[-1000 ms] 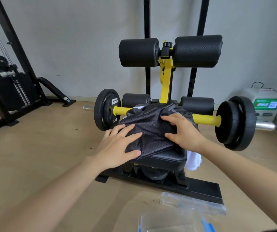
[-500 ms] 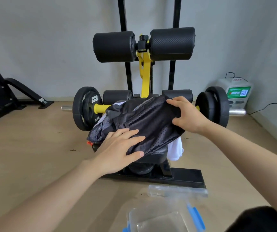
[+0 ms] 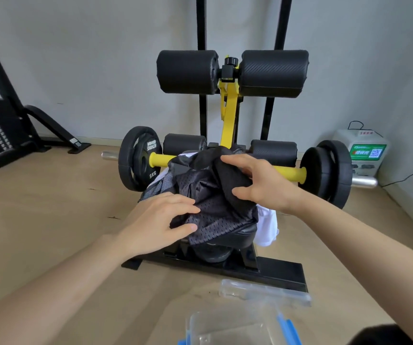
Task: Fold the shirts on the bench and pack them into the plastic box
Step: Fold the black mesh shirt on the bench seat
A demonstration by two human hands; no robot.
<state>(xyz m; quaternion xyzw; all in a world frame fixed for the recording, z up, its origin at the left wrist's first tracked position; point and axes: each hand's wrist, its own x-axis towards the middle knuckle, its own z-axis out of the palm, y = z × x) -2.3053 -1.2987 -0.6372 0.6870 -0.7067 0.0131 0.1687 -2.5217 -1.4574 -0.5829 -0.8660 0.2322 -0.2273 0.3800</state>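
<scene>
On the bench [image 3: 240, 232], my left hand [image 3: 159, 221] presses flat on the shirt's [image 3: 215, 195] near-left edge while my right hand [image 3: 262, 183] pinches its far-right fold, the box [image 3: 228, 327] lies open below by me, and the plate [image 3: 138, 158] reads "HAMMER STRENGTH" and "5KG".

A dark mesh shirt [image 3: 215, 205] lies bunched and creased on the bench [image 3: 240, 232] at picture centre, its lower edge draped over the pad's near end. A white shirt [image 3: 267, 227] hangs off the bench at the dark one's 4 o'clock. The clear plastic box [image 3: 228, 327], blue-clipped, sits open on the floor at 6 o'clock.
</scene>
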